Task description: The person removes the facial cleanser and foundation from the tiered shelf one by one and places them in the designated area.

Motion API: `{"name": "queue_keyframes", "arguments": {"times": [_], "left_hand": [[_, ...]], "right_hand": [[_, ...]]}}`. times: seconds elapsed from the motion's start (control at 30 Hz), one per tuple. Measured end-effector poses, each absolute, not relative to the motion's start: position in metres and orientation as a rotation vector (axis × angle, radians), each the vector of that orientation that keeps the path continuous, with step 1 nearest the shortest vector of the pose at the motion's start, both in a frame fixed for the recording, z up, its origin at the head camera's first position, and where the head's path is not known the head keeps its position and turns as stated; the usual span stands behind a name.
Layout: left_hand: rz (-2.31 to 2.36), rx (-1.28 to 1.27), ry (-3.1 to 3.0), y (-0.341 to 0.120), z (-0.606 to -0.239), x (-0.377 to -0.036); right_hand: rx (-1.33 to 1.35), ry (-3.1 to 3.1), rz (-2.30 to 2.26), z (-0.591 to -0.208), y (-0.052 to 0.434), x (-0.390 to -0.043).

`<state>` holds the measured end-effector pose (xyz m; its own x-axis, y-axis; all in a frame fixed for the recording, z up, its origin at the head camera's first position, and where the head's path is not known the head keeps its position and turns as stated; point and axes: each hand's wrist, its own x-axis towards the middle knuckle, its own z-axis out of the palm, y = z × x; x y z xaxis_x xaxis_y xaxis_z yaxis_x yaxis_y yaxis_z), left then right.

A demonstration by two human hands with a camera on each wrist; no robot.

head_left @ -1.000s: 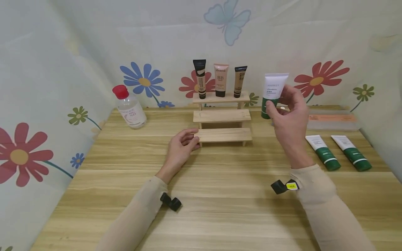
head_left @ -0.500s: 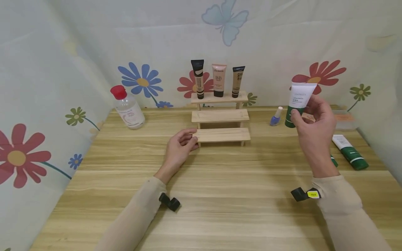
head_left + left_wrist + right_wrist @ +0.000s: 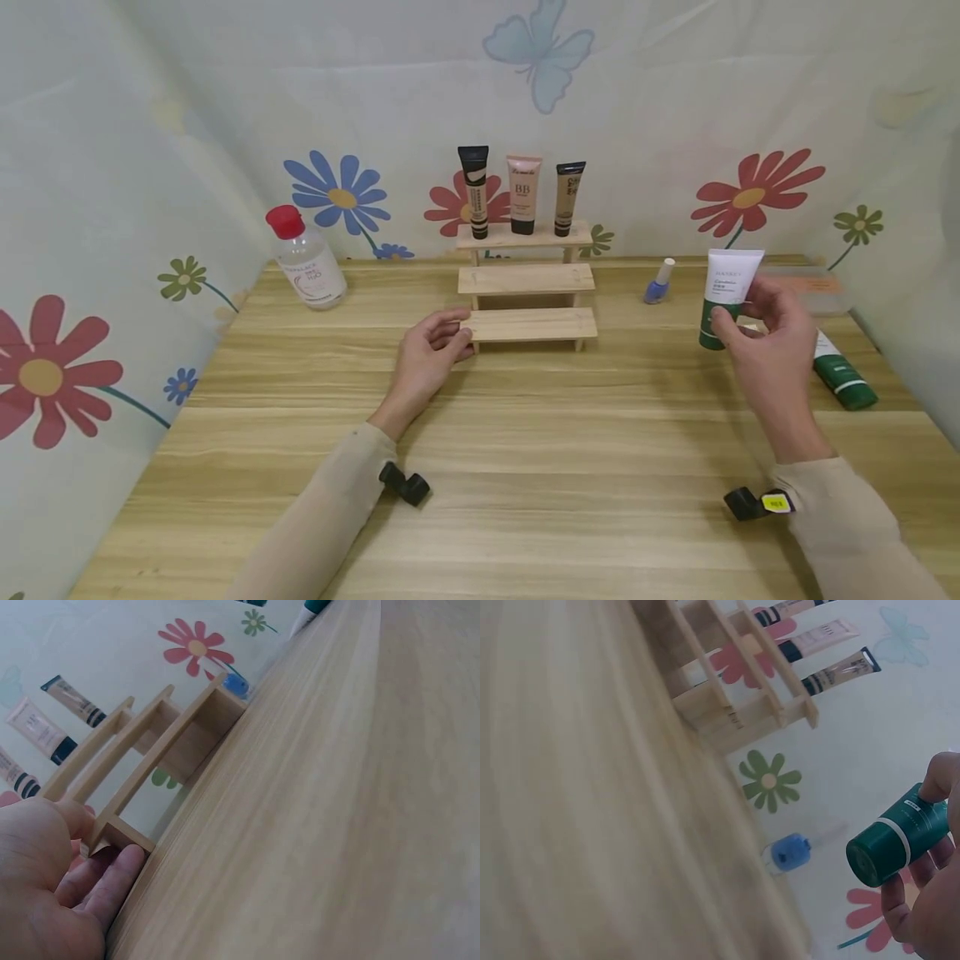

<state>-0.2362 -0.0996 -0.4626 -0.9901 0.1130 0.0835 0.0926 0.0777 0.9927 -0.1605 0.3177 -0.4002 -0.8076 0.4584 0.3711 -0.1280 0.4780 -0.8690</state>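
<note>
My right hand (image 3: 761, 329) grips a white and green tube (image 3: 725, 293) upright, cap down, above the right side of the wooden table (image 3: 525, 433). The right wrist view shows its green cap (image 3: 889, 844) between my fingers (image 3: 922, 900). My left hand (image 3: 431, 350) rests on the table with loosely curled fingers touching the left end of the lowest step of a small wooden stair shelf (image 3: 527, 287). In the left wrist view those fingers (image 3: 105, 885) lie against the shelf's foot (image 3: 112, 836). Three tubes (image 3: 522, 192) stand on the top step.
A clear bottle with a red cap (image 3: 303, 258) stands at the back left. A small blue nail polish bottle (image 3: 658, 283) stands right of the shelf. Another green and white tube (image 3: 840, 375) lies at the right edge, near a flat clear box (image 3: 813, 287). Flowered cloth walls surround the table.
My right hand has carried the tube rightward and down, away from the shelf, uncovering the nail polish bottle. The left hand has stayed at the lowest step.
</note>
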Motion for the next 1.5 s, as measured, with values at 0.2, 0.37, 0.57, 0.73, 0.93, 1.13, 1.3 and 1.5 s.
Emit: {"name": "queue_keyframes", "arguments": {"times": [0.2, 0.37, 0.57, 0.73, 0.93, 1.13, 1.3, 1.5], "left_hand": [[2.108, 0.210, 2.300, -0.100, -0.464, -0.236], [2.109, 0.213, 2.295, -0.100, -0.465, -0.237], [2.112, 0.220, 2.282, -0.100, -0.465, -0.236], [2.106, 0.227, 2.293, -0.100, -0.463, -0.235], [2.099, 0.218, 2.302, -0.101, -0.464, -0.235], [2.096, 0.210, 2.307, -0.101, -0.464, -0.234], [2.107, 0.217, 2.293, -0.101, -0.462, -0.234], [2.121, 0.238, 2.272, -0.101, -0.462, -0.235]], "right_hand": [[-0.355, -2.278, 1.346, -0.419, 0.319, -0.151], [-0.378, -2.349, 1.359, -0.432, 0.320, -0.149], [-0.321, -2.352, 1.368, -0.441, 0.322, -0.149], [-0.265, -2.376, 1.364, -0.446, 0.324, -0.149], [-0.224, -2.415, 1.339, -0.450, 0.323, -0.149], [-0.230, -2.421, 1.352, -0.452, 0.323, -0.151], [-0.222, -2.400, 1.378, -0.454, 0.324, -0.153], [-0.235, -2.416, 1.349, -0.455, 0.324, -0.153]]}}
